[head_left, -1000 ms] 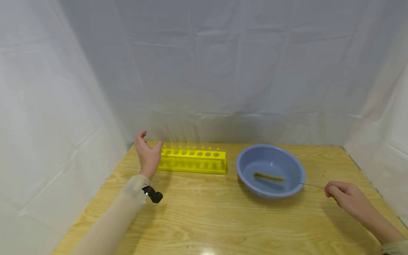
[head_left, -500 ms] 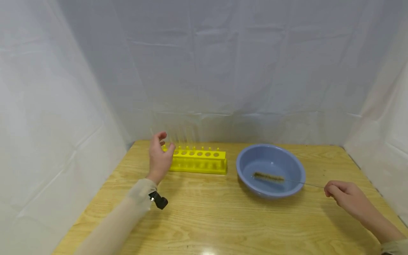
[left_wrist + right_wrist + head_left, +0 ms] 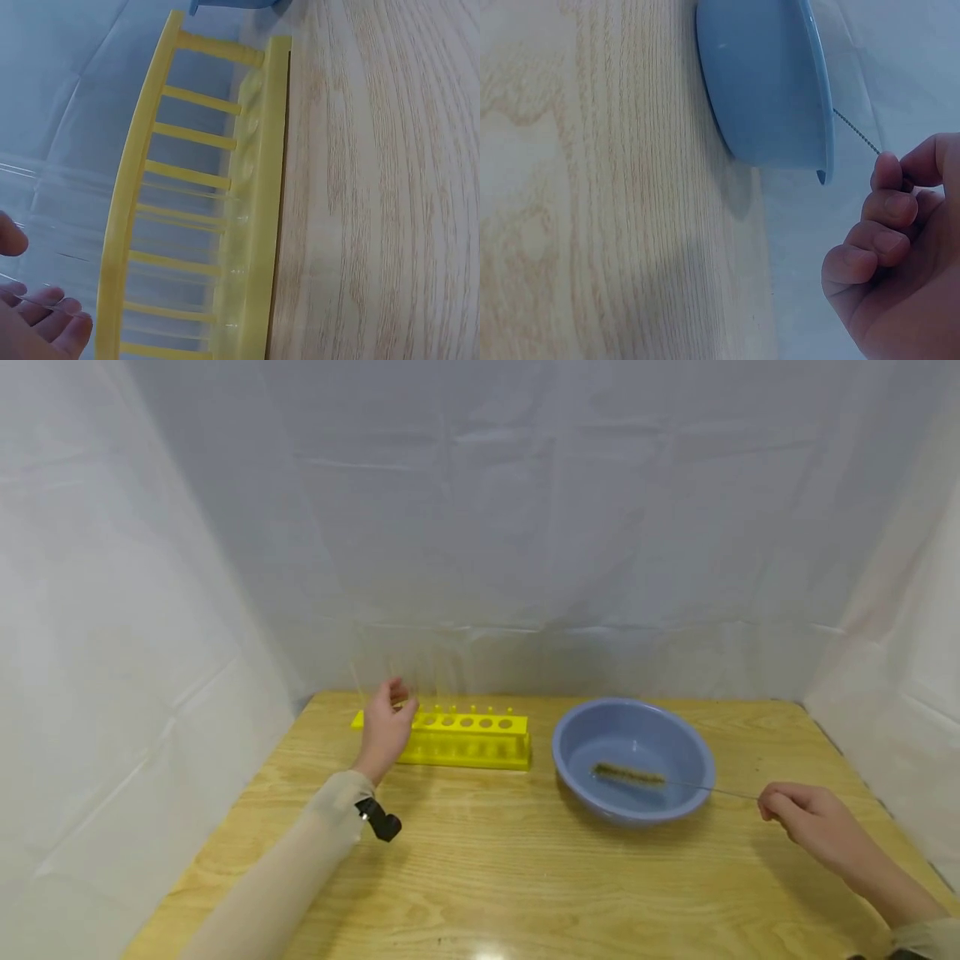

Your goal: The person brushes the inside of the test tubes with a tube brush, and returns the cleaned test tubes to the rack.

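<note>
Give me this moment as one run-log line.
left grip: at clear test tubes in yellow test-tube rack, hold unclear | right grip: holding twisted-wire brush handle | brush bristles: inside blue basin

In the right wrist view we see the right hand (image 3: 904,270), which pinches the end of a thin twisted wire (image 3: 855,130) between thumb and forefinger, while the other fingers are curled. The wire goes from the fingertips to the rim of a blue basin (image 3: 761,82), which stands on the wood-grained table (image 3: 592,187); behind them we see a pale sheet (image 3: 799,262).
</note>
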A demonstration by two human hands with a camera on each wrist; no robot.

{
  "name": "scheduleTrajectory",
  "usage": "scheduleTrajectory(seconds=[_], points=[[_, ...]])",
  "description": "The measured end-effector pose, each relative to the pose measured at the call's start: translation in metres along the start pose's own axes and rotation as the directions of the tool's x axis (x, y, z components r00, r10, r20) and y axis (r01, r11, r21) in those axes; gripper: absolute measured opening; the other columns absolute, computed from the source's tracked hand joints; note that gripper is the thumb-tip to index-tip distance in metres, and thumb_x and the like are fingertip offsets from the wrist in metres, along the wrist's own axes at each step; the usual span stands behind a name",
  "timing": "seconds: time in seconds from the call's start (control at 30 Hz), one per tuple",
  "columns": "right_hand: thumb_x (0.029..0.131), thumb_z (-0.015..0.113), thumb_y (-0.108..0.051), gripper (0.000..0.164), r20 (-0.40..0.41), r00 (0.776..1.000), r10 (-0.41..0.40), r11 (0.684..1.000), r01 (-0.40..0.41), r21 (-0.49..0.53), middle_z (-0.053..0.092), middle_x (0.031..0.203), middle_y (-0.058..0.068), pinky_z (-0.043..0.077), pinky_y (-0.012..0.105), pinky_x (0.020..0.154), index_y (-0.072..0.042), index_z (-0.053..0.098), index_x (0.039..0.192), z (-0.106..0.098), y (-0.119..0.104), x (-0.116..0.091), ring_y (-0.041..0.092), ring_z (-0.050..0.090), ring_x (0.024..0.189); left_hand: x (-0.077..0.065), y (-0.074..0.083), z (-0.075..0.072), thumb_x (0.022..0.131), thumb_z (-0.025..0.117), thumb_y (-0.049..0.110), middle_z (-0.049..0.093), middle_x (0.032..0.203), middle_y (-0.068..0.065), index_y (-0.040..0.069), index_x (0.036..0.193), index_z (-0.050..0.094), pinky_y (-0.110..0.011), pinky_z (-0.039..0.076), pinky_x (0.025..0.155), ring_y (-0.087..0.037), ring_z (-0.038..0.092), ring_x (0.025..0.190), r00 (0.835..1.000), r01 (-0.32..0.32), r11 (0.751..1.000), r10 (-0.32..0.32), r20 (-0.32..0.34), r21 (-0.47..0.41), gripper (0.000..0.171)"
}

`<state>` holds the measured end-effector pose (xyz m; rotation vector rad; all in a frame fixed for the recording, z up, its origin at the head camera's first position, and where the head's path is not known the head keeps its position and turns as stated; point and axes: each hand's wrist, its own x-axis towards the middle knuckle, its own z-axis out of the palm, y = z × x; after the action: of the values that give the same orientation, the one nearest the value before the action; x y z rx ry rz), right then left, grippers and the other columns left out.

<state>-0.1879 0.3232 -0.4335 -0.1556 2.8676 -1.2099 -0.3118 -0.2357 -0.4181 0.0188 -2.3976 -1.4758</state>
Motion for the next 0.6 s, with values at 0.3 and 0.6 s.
scheduleTrajectory(seconds=[0.3, 0.6], points=[[0.109, 0.037, -0.025, 0.038, 0.0, 1.0, -0.028, 1.0, 0.028, -0.002, 0.044, 0.065, -0.003, 0.036, 0.031, 0.05, -0.006, 0.063, 0.089, 0.0, -0.0013, 0.0016, 0.01, 0.04, 0.054, 0.0037, -0.0082, 0.003, 0.106, 0.048, 0.021, 0.064, 0.123, -0.011, 0.009, 0.135, 0.053, -0.041, 0.05, 0.09, -0.026, 0.06, 0.112, 1.0, -0.004, 1.0, 0.004, -0.006, -0.007, 0.032], [0.108, 0.039, -0.022, 0.036, -0.021, 0.999, -0.041, 0.999, 0.041, -0.012, 0.045, 0.066, -0.003, 0.036, 0.03, 0.05, -0.008, 0.063, 0.085, -0.0009, 0.0002, 0.002, 0.01, 0.041, 0.055, 0.004, 0.0011, 0.0008, 0.104, 0.047, 0.025, 0.066, 0.114, -0.012, 0.009, 0.13, 0.054, -0.04, 0.05, 0.083, -0.027, 0.063, 0.102, 0.995, -0.049, 0.999, 0.048, -0.084, -0.019, 0.031]])
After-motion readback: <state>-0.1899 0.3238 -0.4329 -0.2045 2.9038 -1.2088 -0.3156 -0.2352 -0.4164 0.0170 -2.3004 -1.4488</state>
